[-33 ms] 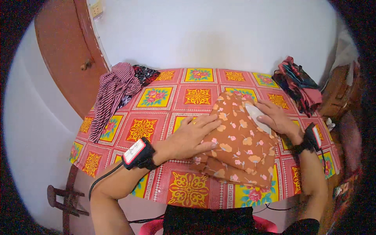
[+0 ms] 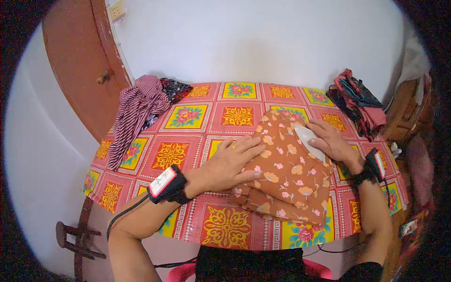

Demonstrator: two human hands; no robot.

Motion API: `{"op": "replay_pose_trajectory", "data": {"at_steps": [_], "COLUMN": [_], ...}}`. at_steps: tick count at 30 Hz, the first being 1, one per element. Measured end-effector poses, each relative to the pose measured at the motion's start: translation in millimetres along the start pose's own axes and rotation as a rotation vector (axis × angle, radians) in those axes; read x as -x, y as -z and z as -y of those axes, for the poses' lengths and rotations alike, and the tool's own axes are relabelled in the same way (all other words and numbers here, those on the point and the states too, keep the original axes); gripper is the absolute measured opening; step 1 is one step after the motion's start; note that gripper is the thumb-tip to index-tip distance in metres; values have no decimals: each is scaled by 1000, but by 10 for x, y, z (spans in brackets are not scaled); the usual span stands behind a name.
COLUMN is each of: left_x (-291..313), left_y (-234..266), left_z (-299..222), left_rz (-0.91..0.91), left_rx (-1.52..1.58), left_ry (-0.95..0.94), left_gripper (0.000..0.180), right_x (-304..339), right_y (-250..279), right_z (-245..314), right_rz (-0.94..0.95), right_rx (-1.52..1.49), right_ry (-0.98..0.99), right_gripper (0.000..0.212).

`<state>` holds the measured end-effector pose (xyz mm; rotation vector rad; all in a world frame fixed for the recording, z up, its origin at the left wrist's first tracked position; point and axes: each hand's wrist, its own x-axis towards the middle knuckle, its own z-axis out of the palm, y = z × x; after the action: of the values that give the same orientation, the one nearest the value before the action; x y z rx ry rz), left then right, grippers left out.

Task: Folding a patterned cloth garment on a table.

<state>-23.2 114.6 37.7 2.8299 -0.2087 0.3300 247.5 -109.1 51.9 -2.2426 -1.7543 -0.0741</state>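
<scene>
A brown garment printed with peach and pink flowers lies folded on the table in front of me. A pale patch, perhaps its lining, shows near its upper right edge. My left hand rests flat at the garment's left side, fingers apart, fingertips on the cloth. At the upper right edge, my right hand lies with its fingers stretched over the pale patch and the cloth beside it. Neither hand grips anything. Black bands with a white label and a cable wrap both wrists.
The table wears a red and yellow patterned cover. At the far left lies a heap of clothes with a striped garment. Folded dark and pink clothes sit at the far right. A brown door stands left; a white wall rises behind.
</scene>
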Motion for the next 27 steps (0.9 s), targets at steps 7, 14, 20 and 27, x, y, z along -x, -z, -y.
{"op": "replay_pose_trajectory", "data": {"at_steps": [7,14,20,27], "left_x": [-11,73,78,59], "left_y": [-72,-59,-83,-86], "left_z": [-200,-362,-399,-434], "left_rz": [-167,-193,-86,-177], "left_rx": [-150,-118,-107,-150], "left_ry": [-312,-422,-397,-406], "left_gripper": [74,77,86,81], "right_x": [-129,-566,-738,-978], "right_y": [296,84,-216,-251], "right_z": [262,1040,852,515], "right_rz": [-180,142,282,194], "right_rx": [-21,42,-119,51], "right_ry": [248,515,542,260], "right_gripper": [68,69,60,56]}}
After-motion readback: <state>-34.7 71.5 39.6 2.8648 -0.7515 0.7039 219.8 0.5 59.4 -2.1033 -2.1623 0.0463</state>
